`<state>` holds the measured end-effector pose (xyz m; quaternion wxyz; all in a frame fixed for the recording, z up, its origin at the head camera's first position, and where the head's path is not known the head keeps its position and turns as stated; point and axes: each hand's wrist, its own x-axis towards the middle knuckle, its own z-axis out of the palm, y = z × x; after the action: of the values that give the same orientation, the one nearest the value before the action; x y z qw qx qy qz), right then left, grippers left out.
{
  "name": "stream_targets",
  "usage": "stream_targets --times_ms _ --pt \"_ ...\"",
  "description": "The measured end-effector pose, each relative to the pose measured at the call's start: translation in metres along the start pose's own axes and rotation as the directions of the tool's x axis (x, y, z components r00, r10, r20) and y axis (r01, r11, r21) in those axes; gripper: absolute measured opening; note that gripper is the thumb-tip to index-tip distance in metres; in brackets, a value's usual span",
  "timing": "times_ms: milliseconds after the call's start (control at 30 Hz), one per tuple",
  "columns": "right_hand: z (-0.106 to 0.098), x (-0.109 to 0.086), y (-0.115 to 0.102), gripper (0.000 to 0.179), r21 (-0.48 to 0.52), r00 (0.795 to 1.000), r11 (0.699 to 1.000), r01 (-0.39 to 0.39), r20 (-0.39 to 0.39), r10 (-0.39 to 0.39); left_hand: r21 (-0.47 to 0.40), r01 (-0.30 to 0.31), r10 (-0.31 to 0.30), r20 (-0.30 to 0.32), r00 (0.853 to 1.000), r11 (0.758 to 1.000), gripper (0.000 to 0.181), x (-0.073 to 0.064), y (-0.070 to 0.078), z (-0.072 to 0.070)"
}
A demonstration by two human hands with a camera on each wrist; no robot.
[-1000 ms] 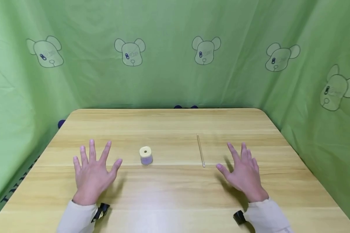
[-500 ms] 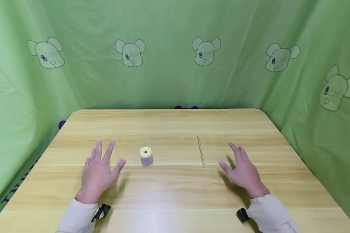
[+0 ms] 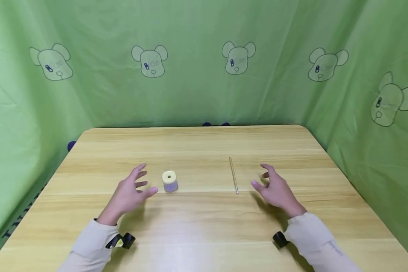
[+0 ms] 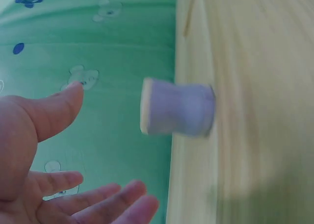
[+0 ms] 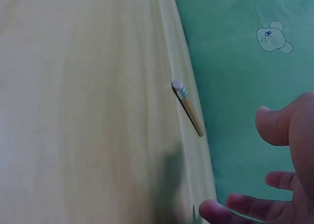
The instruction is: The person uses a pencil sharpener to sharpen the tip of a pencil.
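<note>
A small pencil sharpener (image 3: 170, 183), with a cream top, a round hole in it and a purple body, stands upright left of the table's middle. To its left is my left hand (image 3: 130, 193), thumb and fingers spread apart with nothing between them; the thumb tip is close to the sharpener. In the left wrist view the sharpener (image 4: 180, 109) lies beyond the fingertips. A thin wooden pencil (image 3: 234, 175) lies to the right, its eraser end toward me. My right hand (image 3: 275, 189) hovers right of the pencil, fingers loosely bent and holding nothing. The right wrist view shows the pencil's eraser (image 5: 178, 85).
Both things are on a light wooden table (image 3: 197, 226) with rounded far corners. Green curtains (image 3: 193, 94) printed with bear heads hang behind it and along both sides. Each sleeve cuff carries a black wrist camera (image 3: 280, 239).
My left hand has turned and moved right toward the sharpener, its spread fingers now bending. The right hand's fingers have drawn in and it has shifted slightly left. Sharpener and pencil stay put.
</note>
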<state>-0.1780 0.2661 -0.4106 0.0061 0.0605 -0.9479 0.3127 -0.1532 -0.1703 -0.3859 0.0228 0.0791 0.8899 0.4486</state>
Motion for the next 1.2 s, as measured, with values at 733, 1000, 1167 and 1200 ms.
stream_targets --times_ms 733,1000,1167,1200 --pt "0.013 0.039 -0.010 0.070 0.124 0.991 0.988 -0.089 0.112 0.075 0.045 0.035 -0.035 -0.001 0.999 0.998 0.097 0.035 0.006 0.021" --pt "0.016 0.047 -0.015 0.066 0.117 0.989 0.988 -0.102 0.116 0.088 0.020 0.054 -0.055 0.057 0.997 0.998 0.097 0.043 0.006 0.032" --pt "0.017 0.055 -0.020 0.065 0.089 0.989 0.991 -0.105 0.116 0.094 0.029 0.039 -0.041 0.074 0.996 0.999 0.097 0.046 0.006 0.039" --pt "0.017 0.056 -0.021 0.065 0.089 0.989 0.991 -0.104 0.119 0.093 0.030 0.037 -0.039 0.076 0.996 0.999 0.096 0.047 0.006 0.040"
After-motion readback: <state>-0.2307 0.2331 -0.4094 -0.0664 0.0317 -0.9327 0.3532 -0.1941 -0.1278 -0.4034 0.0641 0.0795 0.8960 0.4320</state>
